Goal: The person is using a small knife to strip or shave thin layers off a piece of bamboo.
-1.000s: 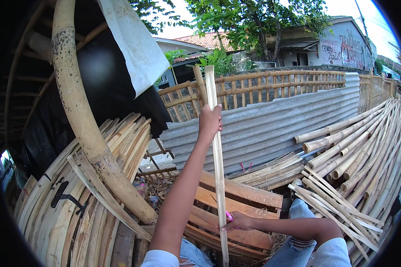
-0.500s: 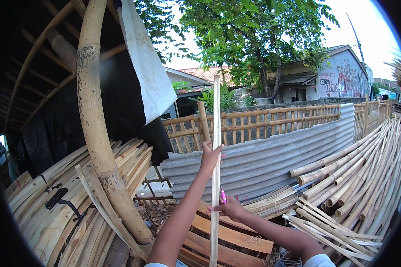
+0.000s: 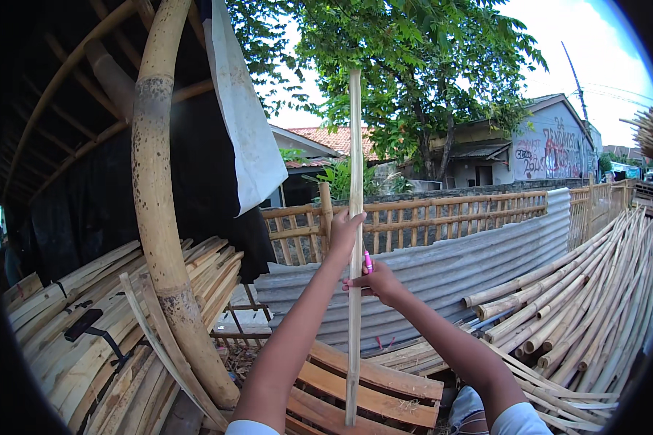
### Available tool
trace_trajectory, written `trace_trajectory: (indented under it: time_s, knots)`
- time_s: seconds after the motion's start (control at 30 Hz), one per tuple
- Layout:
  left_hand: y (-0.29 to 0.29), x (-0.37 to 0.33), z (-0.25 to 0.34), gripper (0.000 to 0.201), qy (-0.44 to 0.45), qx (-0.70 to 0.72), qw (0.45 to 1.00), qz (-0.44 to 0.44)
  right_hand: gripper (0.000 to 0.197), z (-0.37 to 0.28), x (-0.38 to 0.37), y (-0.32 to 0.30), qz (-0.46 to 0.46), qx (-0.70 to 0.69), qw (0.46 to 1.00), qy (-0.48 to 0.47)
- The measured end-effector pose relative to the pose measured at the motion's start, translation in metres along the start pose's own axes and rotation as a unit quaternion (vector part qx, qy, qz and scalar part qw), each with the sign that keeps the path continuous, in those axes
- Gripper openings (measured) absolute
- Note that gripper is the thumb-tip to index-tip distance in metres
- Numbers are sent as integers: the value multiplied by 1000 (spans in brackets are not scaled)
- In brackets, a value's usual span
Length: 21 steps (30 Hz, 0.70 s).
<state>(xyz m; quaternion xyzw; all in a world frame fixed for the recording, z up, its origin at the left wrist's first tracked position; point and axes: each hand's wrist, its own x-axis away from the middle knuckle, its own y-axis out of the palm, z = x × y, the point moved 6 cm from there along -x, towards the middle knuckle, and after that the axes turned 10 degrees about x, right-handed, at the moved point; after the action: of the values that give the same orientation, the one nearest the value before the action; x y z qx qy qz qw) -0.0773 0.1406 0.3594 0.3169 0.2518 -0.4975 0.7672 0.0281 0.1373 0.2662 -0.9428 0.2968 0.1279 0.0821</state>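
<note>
A long, pale bamboo strip stands upright in front of me, its lower end over the brown slatted wooden seat. Around the middle of the strip, my left hand is closed on it. Just below, my right hand has its fingers against the strip, thumb and fingers pressed together. A slim pink pen sticks up out of that right hand. Its lower part is hidden in the fingers. Whether the strip's foot touches the seat I cannot tell.
Split bamboo slats are stacked at left beside a thick bamboo post, with a black clamp-like tool on them. Bamboo poles lie piled at right. Corrugated sheet metal and a bamboo fence stand ahead.
Both hands and the strip have risen in the picture. My right hand has moved up closer to my left, along with the pink pen. The strip's lower end has come into view.
</note>
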Motion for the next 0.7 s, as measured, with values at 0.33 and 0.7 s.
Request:
trace_trajectory:
  time_s: [0.33, 0.7]
  knots:
    - [39, 18, 22, 38, 114, -243, 963, 34, 28, 10, 16, -29, 46, 53, 997, -25]
    - [44, 38, 47, 33, 183, -223, 956, 47, 18, -13, 44, -12, 49, 51, 996, -47]
